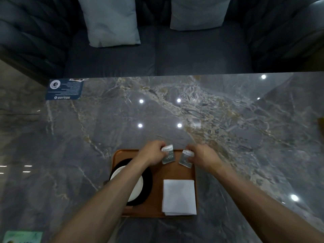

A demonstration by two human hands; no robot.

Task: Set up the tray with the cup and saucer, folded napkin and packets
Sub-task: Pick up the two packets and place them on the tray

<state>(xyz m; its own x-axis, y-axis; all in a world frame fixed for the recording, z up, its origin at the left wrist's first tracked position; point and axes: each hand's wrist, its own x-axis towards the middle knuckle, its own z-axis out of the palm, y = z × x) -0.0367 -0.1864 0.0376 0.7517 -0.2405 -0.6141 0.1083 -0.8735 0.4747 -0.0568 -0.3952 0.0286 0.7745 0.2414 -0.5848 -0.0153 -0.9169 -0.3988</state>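
The step in hand looks like the last one: placing the packets at the far end of the tray (121, 156). The left hand (152, 151) has its fingers curled closed around the top edge of one clear packet (168, 156), which hangs toward the person from the fingertips, its lower end low over or on the tray floor; contact cannot be told. The right hand (201, 155) pinches the top of a second packet (185, 159) in the same way, tilted slightly, its lower corner pointing back toward the napkin (179, 196). The two packets sit just beside each other without touching, in the gap between the two sets of fingertips.

Nearer the person than the fingers, the folded white napkin lies flat on the tray's right half. On the left half, under the left forearm, a white cup (136, 183) stands on a dark saucer (148, 181); the arm hides much of both. Everything rests on a grey marble table (228, 120).

With cup, saucer and napkin already set, what remains is laying both packets flat. The next move calls for lowering them fully, side by side and square with the tray's far edge, then loosening the fingers without dragging the packets, and lifting the left arm clear of the cup
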